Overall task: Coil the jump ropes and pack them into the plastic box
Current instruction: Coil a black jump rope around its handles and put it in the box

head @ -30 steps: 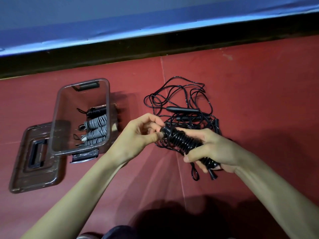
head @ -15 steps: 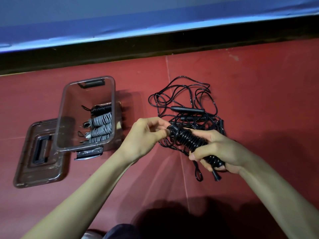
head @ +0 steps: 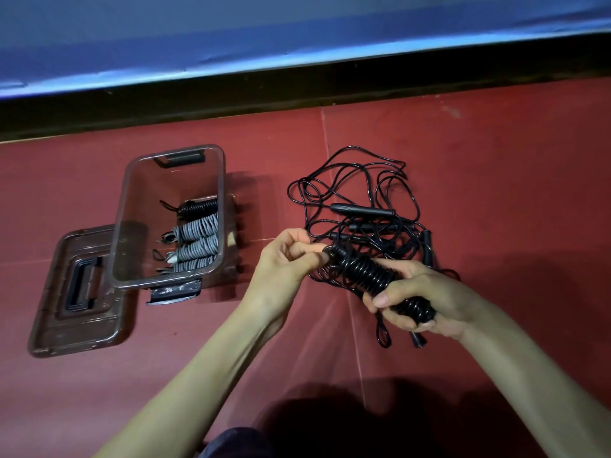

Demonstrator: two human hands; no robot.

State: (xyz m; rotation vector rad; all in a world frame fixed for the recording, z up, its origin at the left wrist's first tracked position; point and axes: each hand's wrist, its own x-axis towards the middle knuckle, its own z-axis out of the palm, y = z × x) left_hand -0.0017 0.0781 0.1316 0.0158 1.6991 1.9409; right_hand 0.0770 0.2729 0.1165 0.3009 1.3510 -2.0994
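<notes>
Currently: coiled black jump rope (head: 363, 271), light, springy, probably slick, gripped mid-bundle by right hand (head: 420, 299), left hand (head: 291, 259) pinching its end, beside plastic box (head: 172, 219); best held around the wraps.

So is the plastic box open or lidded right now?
Open: the plastic box has no lid on; its lid lies flat beside it.

Red floor (head: 479, 166) with thin seams, black baseboard (head: 297, 90) (in shadow), blue wall (head: 231, 24) above
</notes>
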